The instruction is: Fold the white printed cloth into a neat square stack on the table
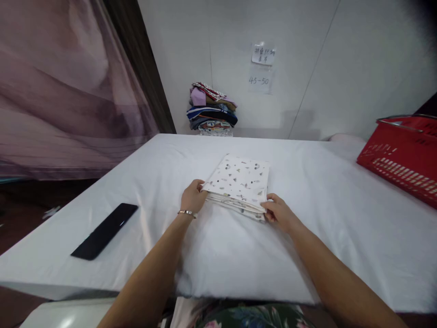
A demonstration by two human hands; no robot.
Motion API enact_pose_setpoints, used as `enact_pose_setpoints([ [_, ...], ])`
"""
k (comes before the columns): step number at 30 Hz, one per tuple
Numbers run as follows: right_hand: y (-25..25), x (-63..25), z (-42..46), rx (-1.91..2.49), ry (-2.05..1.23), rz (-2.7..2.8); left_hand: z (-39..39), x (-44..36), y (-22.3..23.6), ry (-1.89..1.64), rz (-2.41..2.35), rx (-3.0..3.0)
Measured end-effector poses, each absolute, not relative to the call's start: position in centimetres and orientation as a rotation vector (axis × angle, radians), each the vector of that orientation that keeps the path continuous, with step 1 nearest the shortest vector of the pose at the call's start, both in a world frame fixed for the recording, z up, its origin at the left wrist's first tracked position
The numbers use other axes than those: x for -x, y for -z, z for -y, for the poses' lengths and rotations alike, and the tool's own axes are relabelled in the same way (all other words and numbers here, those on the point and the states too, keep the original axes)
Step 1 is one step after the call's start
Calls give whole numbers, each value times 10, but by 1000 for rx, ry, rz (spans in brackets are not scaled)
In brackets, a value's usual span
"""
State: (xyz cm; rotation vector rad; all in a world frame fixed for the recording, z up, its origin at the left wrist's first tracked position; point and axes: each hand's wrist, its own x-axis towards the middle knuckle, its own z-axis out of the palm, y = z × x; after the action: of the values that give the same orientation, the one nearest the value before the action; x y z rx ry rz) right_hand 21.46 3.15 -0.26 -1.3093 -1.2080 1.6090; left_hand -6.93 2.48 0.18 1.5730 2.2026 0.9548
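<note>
A folded white cloth with small printed figures (241,180) lies in the middle of a table covered by a white sheet (307,237). My left hand (193,197), with a thin bracelet at the wrist, grips the near left corner of the folded cloth, fingers curled around its edge. My right hand (278,212) pinches the near right corner of the same cloth, thumb on top of the layered edge. Both forearms reach forward over the sheet.
A black flat phone-like object (105,230) lies on the sheet at the left. A stack of folded colourful clothes (211,110) stands against the back wall. A red plastic basket (403,157) sits at the right edge. Paper notes (262,66) hang on the wall.
</note>
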Motion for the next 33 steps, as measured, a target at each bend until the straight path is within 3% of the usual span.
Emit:
enact_pose_setpoints([
  [20,-6,-220,-24,1505,-1534,1478,-19,86,4,-897,-2030,-1506],
  [25,-6,-219,-26,1500,-1573,1446,-11,62,-15,-1198,-1893,-2065],
  [29,-6,-219,-22,1472,-1572,1438,-10,35,-9,-762,-1553,-2742],
  [33,-8,-224,-11,1510,-1442,1554,-15,33,13,-511,-1429,-2976],
])
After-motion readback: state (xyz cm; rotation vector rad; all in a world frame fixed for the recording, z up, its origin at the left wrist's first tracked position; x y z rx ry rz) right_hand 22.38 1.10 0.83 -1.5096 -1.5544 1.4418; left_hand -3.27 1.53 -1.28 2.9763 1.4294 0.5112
